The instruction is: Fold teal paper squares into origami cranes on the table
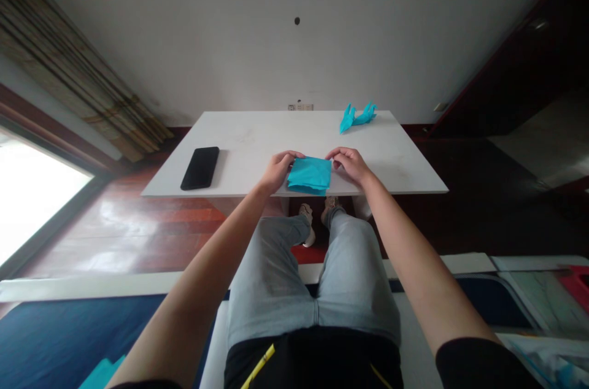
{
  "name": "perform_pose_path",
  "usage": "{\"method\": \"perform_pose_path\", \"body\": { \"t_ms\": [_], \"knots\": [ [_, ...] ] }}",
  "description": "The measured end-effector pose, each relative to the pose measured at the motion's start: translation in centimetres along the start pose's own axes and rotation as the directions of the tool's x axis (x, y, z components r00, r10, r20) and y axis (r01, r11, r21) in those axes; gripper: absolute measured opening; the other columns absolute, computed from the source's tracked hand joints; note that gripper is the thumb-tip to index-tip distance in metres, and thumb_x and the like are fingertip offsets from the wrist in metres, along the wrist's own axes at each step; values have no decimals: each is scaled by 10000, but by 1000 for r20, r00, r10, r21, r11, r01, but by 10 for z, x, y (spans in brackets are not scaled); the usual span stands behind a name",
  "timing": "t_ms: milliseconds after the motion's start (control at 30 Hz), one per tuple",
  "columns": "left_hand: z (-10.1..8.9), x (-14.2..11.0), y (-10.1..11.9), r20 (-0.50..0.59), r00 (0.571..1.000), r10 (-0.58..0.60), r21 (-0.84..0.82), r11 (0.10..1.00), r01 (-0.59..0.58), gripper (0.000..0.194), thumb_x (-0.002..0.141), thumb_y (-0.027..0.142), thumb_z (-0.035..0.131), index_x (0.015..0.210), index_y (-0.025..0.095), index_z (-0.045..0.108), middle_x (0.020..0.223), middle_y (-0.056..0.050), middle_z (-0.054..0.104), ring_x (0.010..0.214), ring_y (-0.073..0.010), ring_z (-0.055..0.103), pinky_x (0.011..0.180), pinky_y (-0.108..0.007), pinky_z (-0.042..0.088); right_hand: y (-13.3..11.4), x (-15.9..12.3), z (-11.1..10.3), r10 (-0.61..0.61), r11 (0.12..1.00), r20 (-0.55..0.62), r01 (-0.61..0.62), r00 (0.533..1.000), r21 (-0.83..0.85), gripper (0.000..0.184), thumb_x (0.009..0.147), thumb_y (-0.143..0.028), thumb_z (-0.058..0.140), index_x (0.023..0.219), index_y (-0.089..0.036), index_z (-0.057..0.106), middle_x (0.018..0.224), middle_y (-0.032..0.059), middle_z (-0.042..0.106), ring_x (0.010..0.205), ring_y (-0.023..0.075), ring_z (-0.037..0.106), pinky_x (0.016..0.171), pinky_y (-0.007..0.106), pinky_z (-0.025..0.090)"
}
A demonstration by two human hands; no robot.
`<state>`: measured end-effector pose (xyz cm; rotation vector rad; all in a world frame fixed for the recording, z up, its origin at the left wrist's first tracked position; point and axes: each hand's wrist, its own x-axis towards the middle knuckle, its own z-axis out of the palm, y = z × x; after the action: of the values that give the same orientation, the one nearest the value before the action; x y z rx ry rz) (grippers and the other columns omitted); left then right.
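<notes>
A turquoise sheet of paper (310, 173), folded into a layered square, lies at the front edge of the white table (257, 137). Its lower edges are loose and hang slightly over the tabletop. My left hand (278, 170) is closed on the upper left side of the paper, thumb and fingers at its edge. At the upper right corner, my right hand (348, 162) has curled fingers, with thumb and index fingertip pinched close together against the paper. Farther back on the right stand turquoise folded paper figures (358, 117) with pointed tips.
A black phone or tablet (200, 168) lies on the table's left side. Behind the table is a wall with a socket strip (300, 107). A patterned curtain (92, 64) hangs at left. More turquoise paper (102, 373) lies on the dark blue seat beside me.
</notes>
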<state>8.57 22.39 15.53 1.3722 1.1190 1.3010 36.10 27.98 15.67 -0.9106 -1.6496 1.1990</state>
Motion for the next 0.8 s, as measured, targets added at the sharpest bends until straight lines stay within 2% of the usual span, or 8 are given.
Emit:
{"method": "perform_pose_path", "body": {
  "t_ms": [67,133,233,300,367,467,600,800],
  "knots": [
    [1,0,-1,10,1000,15,41,999,-16,267,1010,396,753,1079,175,887,1221,-128,889,1073,-248,787,944,-351,642,0,1,1,7,1000,22,-7,1000,-24,303,879,-540,825,934,-243,850,842,40,782,710,183,612,736,347,506],
    [1,0,-3,18,999,29,80,996,-31,283,999,402,789,1125,169,890,1277,-137,889,1101,-251,792,959,-349,635,-1,1,3,3,999,46,0,999,-47,444,912,-688,829,962,-247,828,943,57,812,744,193,627,755,359,517],
    [2,2,-6,-1,999,47,135,990,-46,312,1017,398,772,1200,168,876,1278,-131,890,1054,-239,790,929,-350,635,-2,0,5,-12,994,83,21,996,-104,644,920,-880,794,826,-247,723,805,23,693,739,191,569,743,353,466],
    [3,2,-7,-23,998,60,172,984,-55,307,1036,382,748,1231,172,860,1261,-121,889,1025,-229,789,919,-349,639,-3,-1,6,-15,988,102,31,995,-153,713,877,-892,854,703,-249,598,686,-17,531,706,173,464,698,341,380],
    [3,2,-6,-32,997,75,204,977,-67,308,1058,372,732,1268,178,846,1305,-119,883,1055,-228,800,944,-352,646,-3,-2,8,-15,981,114,36,993,-189,742,844,-866,908,669,-253,526,665,-35,459,705,164,394,677,339,322],
    [6,1,-4,-10,996,87,249,965,-81,327,1067,407,762,1292,188,850,1339,-126,884,1115,-248,815,990,-368,651,-3,-3,9,-8,978,137,36,991,-205,727,848,-875,890,705,-258,533,692,-32,492,720,170,403,681,341,327],
    [12,2,-2,52,995,83,322,942,-95,254,1006,444,861,1075,203,899,1155,-110,916,1091,-288,819,1015,-403,635,-5,-3,10,8,979,176,28,984,-202,725,850,-886,866,708,-255,539,711,-28,504,721,174,432,699,350,353],
    [16,3,0,94,992,80,369,923,-110,283,1034,470,813,1022,201,898,1092,-97,917,1031,-268,813,981,-387,610,-8,-3,12,-7,982,200,44,980,-181,708,893,-889,817,708,-239,607,738,-13,529,754,183,456,756,363,392]
  ]
}}
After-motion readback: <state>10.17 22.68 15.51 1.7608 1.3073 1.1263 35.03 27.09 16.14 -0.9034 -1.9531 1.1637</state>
